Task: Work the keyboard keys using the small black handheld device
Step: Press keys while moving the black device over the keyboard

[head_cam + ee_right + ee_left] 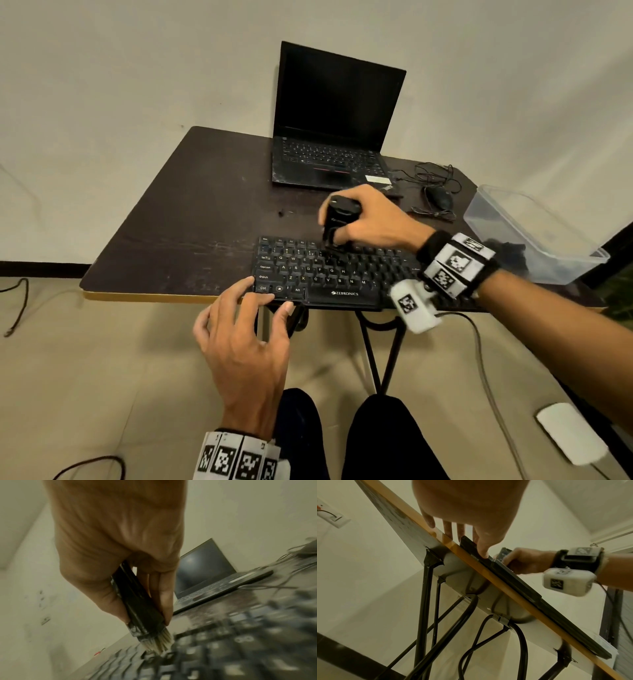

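- Gripping the small black handheld device [340, 219], the right hand [373, 216] has its fingers and thumb curled round the body, just above the upper key rows of the keyboard [329, 274].
- Seen from the right wrist view, the device [137, 601] stands nearly upright, long axis running down from the palm, with pale bristles [159, 643] pointing down and touching the keys.
- Lying lengthwise along the tabletop's near edge, the keyboard has its long axis running left to right; most of its keys lie to the right of the bristles and toward the near edge.
- Resting at the keyboard's near left corner, the left hand [246, 339] has its fingers spread and fairly straight, with fingertips [483, 551] on the keyboard's front edge.
- Judging by position, the right hand is the nearer to the keys needing work; the left hand likely steadies the keyboard.
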### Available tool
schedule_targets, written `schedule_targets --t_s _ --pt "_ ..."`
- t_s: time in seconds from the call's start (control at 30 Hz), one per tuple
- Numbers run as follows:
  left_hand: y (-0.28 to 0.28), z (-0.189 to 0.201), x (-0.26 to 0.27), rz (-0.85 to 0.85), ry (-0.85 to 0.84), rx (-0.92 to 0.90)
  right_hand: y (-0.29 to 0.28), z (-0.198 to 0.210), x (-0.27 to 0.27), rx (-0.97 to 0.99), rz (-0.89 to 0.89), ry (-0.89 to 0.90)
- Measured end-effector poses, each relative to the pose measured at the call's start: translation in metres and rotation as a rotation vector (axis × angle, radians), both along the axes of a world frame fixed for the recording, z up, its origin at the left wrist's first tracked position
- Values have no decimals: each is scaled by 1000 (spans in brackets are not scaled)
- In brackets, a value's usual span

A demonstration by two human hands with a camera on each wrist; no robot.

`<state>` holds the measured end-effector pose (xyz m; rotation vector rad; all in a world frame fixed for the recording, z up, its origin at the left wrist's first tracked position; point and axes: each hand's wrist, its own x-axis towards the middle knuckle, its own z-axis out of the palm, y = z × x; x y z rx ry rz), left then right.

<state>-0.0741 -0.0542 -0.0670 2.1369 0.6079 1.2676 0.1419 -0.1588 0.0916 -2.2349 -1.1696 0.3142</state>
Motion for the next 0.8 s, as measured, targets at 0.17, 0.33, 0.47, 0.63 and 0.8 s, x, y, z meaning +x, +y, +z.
schedule_targets --t_s 0.17,0.33,0.47,0.63,0.8 --pt "2 -2 -1 2 14 33 89 3 -29 -25 211 -59" --pt "4 -1 -1 15 33 69 80 13 -23 -146 263 -177" --pt "3 1 -1 14 25 67 8 10 5 -154 177 -186" --pt "2 1 -2 11 18 55 -95 8 39 -186 -23 -149" --pt "0 0 -1 18 11 44 -118 8 41 -122 -80 -86"
